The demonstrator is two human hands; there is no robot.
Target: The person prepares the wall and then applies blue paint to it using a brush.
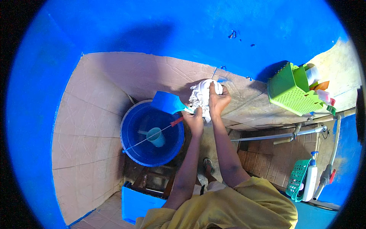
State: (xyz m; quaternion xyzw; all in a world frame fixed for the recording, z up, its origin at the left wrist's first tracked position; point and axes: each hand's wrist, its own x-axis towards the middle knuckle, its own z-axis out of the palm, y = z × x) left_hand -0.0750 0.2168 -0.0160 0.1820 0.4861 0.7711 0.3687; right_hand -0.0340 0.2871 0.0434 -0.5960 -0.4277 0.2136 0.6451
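Note:
My right hand (219,98) grips a bunched white cloth (201,91) in front of the tiled wall. Just to its left, my left hand (195,121) is closed around the pale handle end of a blue plastic dipper (166,101). The dipper's body tilts out over the rim of a large blue bucket (123,123). My left fingers touch the lower part of the cloth; whether they also grip it, I cannot tell. Inside the bucket rests a teal mug (156,137). The bucket's wire handle crosses its mouth, and its red grip (177,121) lies beside my left wrist.
A green perforated basket (297,98) with toiletries hangs on the wall at right. Below it run a pipe and tap (296,133). A green caddy (297,177) and a white pump bottle (310,183) stand lower right. A light-blue plastic container (143,201) sits below the bucket.

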